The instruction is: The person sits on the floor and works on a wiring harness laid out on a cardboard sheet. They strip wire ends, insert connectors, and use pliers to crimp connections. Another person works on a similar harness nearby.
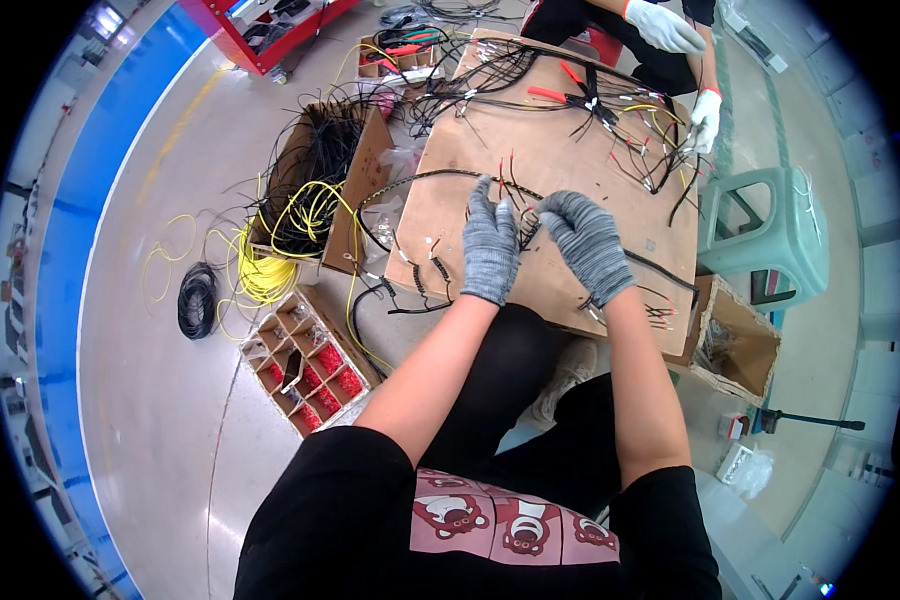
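Note:
Both my hands wear grey knitted gloves and meet over a brown board (560, 150) that lies on my lap. My left hand (490, 245) and my right hand (585, 240) pinch a bundle of thin black and red wires (525, 215) between them. A black sleeved cable (420, 180) curves from that bundle across the board to the left, and another stretch runs right toward the board's edge. Loose short wire pieces with connectors (432, 268) lie on the board below my left hand.
Across the board another person in white gloves (665, 28) works on black wires. A cardboard box of black and yellow wires (310, 190), a divided box with red parts (305, 365), a black coil (198, 300), a green plastic stool (770, 225) and a small open box (735, 340) surround me.

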Motion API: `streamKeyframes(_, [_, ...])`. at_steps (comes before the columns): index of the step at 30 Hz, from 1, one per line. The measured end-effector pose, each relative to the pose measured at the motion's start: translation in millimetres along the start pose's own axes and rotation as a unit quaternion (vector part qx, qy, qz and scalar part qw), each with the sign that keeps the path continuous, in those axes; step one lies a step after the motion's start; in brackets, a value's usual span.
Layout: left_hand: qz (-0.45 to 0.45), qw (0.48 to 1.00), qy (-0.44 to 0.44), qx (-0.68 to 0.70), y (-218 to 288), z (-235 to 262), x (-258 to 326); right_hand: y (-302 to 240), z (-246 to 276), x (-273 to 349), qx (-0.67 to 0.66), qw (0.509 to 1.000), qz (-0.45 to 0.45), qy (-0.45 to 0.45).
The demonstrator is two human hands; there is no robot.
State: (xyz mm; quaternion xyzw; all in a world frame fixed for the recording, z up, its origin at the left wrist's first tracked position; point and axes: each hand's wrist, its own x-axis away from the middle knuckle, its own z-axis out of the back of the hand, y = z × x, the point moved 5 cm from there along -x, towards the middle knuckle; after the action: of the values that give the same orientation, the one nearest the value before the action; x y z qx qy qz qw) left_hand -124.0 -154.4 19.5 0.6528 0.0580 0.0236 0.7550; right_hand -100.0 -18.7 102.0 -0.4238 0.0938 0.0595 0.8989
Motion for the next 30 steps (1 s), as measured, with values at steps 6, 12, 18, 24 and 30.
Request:
streamKeyframes(6, [0.227, 0.909, -0.091, 0.338, 11.2, -16.8, 22.2, -27.4, -16.1, 9.4, 0.066, 0.995, 0.034, -0.071])
streamKeyframes(12, [0.179, 0.944, -0.025, 0.277, -27.7, -31.7, 16.5, -23.8, -24.1, 12.9, 0.213, 0.972, -0.010, -0.103])
streamKeyframes(18, [0.205, 0.934, -0.111, 0.272, -7.1, -33.2, 21.4, -6.6, -24.7, 12.0, 0.198, 0.976, 0.002, -0.093])
streamKeyframes(24, [0.239, 0.900, -0.154, 0.330, -4.0, -16.5, 20.9, -6.9, -18.4, 15.5, 0.015, 1.000, 0.009, 0.000])
streamKeyframes(30, [-0.229, 0.971, 0.060, 0.013, 20.0, 63.8, -64.0, 0.6, 3.6, 8.6, -0.229, 0.958, -0.170, -0.006])
